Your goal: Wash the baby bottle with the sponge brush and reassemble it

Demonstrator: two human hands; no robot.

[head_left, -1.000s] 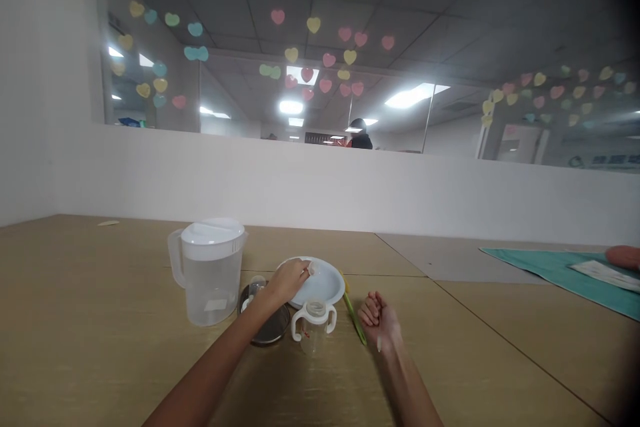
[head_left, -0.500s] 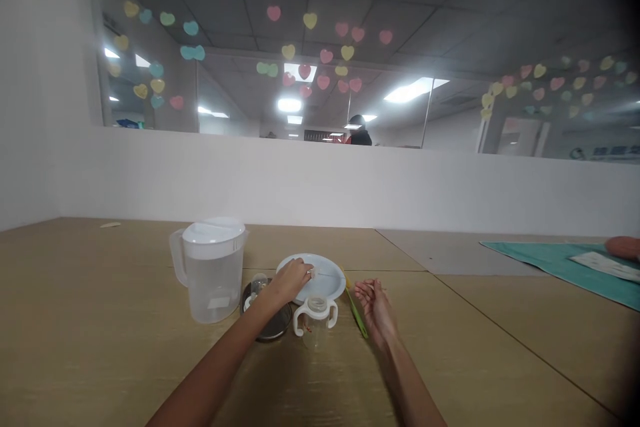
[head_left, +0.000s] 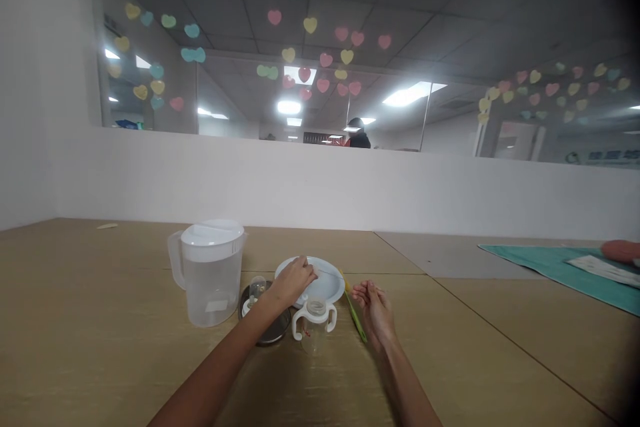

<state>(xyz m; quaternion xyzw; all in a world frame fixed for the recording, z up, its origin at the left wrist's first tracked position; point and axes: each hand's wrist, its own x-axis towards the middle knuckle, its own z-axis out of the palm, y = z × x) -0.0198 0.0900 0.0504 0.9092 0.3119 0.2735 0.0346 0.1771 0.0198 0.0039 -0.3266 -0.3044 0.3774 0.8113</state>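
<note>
My left hand [head_left: 297, 279] reaches over the white plate [head_left: 327, 288], its fingers pinched together; whatever they hold is hidden. My right hand [head_left: 376, 312] is palm up to the right of the plate, fingers loosely curled and apart, with nothing visible in it. Beside it lies a brush with a green handle [head_left: 357, 321] and a yellow part by the plate rim. A clear baby bottle [head_left: 314, 333] with a white two-handled collar stands uncapped in front of the plate. Partly behind my left forearm, a dark round tray [head_left: 278, 332] holds a clear cap [head_left: 257, 287] and white parts.
A translucent pitcher [head_left: 211, 287] with a white lid stands at the left. Far right lies a teal cloth [head_left: 537, 265] with a white cloth [head_left: 600, 268] and a reddish-brown object [head_left: 620, 250] on it. A white wall [head_left: 300, 187] with a window above closes off the table's back.
My left hand has turned slightly, and the small translucent piece at its fingertips no longer shows. My right hand has barely moved. The whole view has shifted a little.
</note>
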